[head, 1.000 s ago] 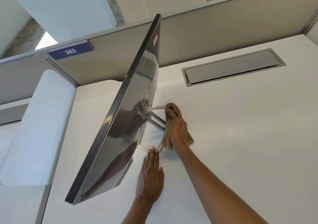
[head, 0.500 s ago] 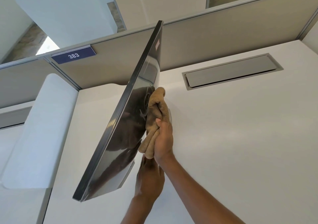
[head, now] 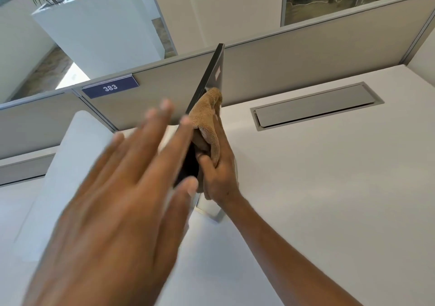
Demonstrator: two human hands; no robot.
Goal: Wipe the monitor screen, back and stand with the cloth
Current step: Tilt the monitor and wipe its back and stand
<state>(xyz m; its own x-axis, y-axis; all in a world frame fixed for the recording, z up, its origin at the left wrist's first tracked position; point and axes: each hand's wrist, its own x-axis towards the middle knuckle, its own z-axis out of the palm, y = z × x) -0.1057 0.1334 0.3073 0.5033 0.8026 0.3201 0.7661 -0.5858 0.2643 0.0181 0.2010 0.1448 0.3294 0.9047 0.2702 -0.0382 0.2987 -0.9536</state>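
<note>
View from the head camera, as I read it remotely. A white laminate tabletop (head: 329, 188) runs up to a grey fabric partition panel (head: 306, 58). Nearest the lens, my left hand (head: 122, 199) is blurred, its fingers (head: 162, 126) straight and spread and holding nothing; I cannot tell whether it touches the panel. The thin dark flat monitor (head: 211, 70) stands on the tabletop, seen almost edge-on, its long axis rising from near to far: the screen faces left toward the open hand, the glossy back faces right. My right hand (head: 219, 176) is the nearer to that back, its fingers curled tight round a bunched tan terry cloth (head: 207, 110), which is pressed against the back's upper part. The silver stand foot (head: 211, 211) shows just below the wrist. I judge the next stroke should follow the back's length.
</note>
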